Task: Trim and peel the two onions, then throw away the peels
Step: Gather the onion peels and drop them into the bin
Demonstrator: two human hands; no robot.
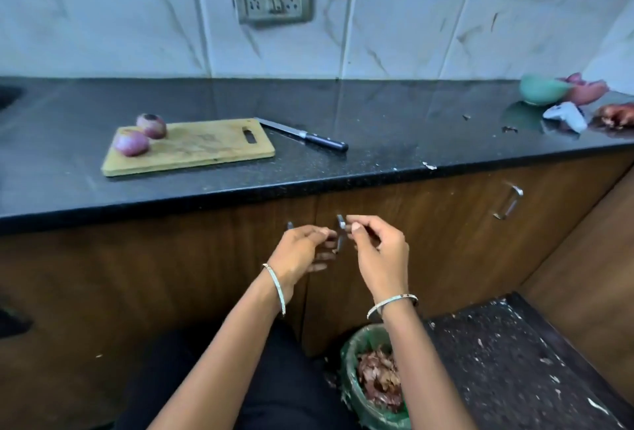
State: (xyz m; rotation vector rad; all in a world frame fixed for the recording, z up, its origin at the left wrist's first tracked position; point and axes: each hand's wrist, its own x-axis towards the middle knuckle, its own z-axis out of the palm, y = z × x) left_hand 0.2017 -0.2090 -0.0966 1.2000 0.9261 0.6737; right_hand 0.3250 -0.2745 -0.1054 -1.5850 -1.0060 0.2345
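Two peeled purple onions (131,143) (152,125) sit side by side on the left end of a wooden cutting board (202,150). A black-handled knife (303,134) lies on the counter just right of the board. Both hands hover in front of the cabinet doors, below the counter edge. My left hand (302,251) and my right hand (375,251) face each other with fingertips close together and fingers loosely curled; I see nothing held in either. Below my right forearm stands a green-lined bin (353,392) filled with onion peels (377,381).
The black counter (377,141) has a green bowl (542,90), pink pieces (583,90) and a white item (566,115) at the far right. Small scraps dot the counter and the dark speckled floor (514,361). Metal cabinet handles (340,232) sit right behind my fingers.
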